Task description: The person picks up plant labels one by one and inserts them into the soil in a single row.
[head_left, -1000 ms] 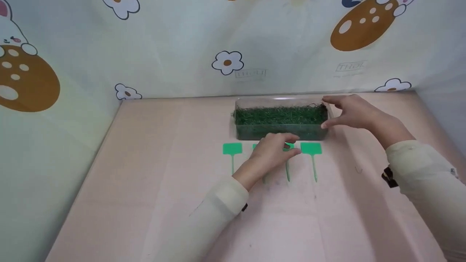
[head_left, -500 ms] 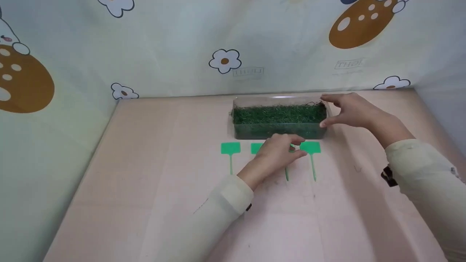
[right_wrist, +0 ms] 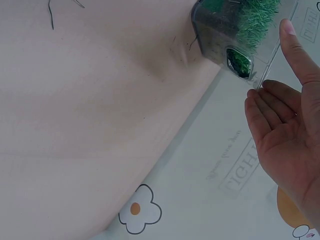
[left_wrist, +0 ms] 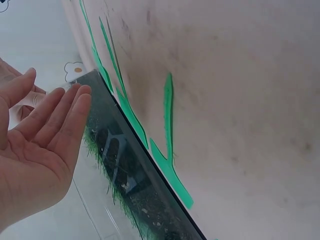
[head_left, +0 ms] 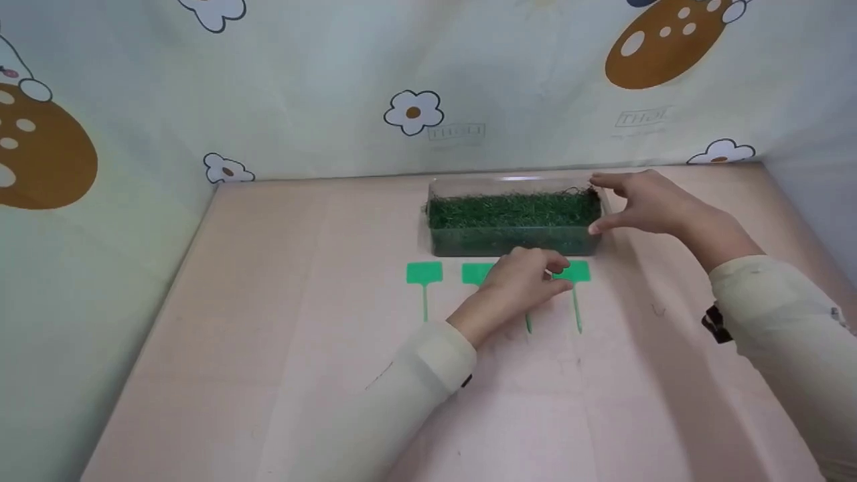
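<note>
A clear plastic box filled with green artificial grass stands at the back of the table. In front of it lies a row of flat green T-shaped plant labels, with one label at the left end and another label at the right. My left hand is over the row with fingers loosely bent and holding nothing. It hides the head of one label; that label's stem shows below. At the box's right end, my right hand spreads thumb and straight fingers by the rim, fingertips at or touching it.
The pinkish table extends in front and to the left. A pale patterned cloth rises behind it and at both sides. Right of the box, the right arm's shadow falls on the table.
My left hand has moved right along the row of labels, uncovering the second label's head. The right hand stays at the box's end. The head view has shifted slightly.
</note>
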The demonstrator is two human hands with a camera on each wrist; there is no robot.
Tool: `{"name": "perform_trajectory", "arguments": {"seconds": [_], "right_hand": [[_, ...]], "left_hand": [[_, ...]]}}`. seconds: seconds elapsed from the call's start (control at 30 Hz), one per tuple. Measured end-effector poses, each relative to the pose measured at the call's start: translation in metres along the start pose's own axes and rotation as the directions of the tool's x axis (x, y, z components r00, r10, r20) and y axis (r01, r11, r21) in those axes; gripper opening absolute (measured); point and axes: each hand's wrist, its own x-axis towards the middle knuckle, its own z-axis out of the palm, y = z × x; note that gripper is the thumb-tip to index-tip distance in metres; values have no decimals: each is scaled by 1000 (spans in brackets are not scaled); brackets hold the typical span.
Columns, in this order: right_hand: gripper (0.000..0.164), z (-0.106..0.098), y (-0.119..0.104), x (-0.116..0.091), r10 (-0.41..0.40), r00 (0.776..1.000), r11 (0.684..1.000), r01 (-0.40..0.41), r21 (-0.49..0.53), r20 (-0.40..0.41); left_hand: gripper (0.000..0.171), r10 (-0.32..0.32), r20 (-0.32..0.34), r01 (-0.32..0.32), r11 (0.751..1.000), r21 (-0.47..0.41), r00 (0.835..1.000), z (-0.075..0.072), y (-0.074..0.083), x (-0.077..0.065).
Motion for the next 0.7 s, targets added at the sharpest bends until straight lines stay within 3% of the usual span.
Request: {"name": "perform_trajectory", "arguments": {"seconds": [0.47, 0.7], "right_hand": [[92, 0, 0, -2, -11, 1000, 1000, 11, 3, 9], [92, 0, 1, -2, -17, 1000, 1000, 17, -9, 4]], "left_hand": [[36, -34, 87, 23, 992, 123, 996, 12, 11, 10], [34, -65, 81, 47, 977, 209, 995, 21, 18, 17]]}}
